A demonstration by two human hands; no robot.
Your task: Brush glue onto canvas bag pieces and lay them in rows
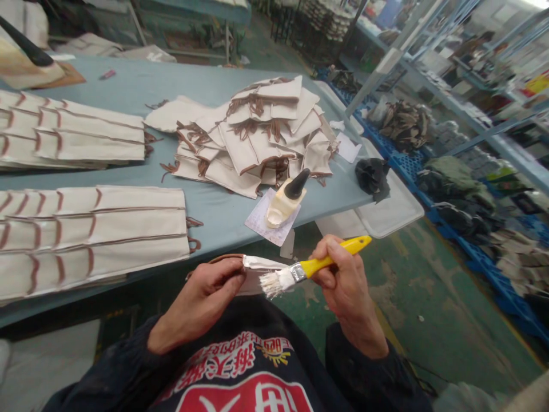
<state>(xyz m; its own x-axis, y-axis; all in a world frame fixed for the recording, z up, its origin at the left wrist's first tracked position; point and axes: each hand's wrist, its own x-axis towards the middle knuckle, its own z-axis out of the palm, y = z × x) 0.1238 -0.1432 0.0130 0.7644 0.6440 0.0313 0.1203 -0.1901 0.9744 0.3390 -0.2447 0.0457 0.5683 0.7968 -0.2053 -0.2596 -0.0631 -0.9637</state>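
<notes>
At lower centre, the right hand grips a yellow brush, its bristles over a pale cloth piece that the left hand pinches between thumb and fingers. A heap of cloth covers part of the blue table at upper centre.

2 dark sleeves; dark apron, red-and-white lettering.

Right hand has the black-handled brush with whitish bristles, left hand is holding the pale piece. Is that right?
Not quite: the handle is yellow, not black, as the head view shows. The rest stands: the right hand holds the brush with whitish bristles, and the left hand holds the pale piece.
</notes>
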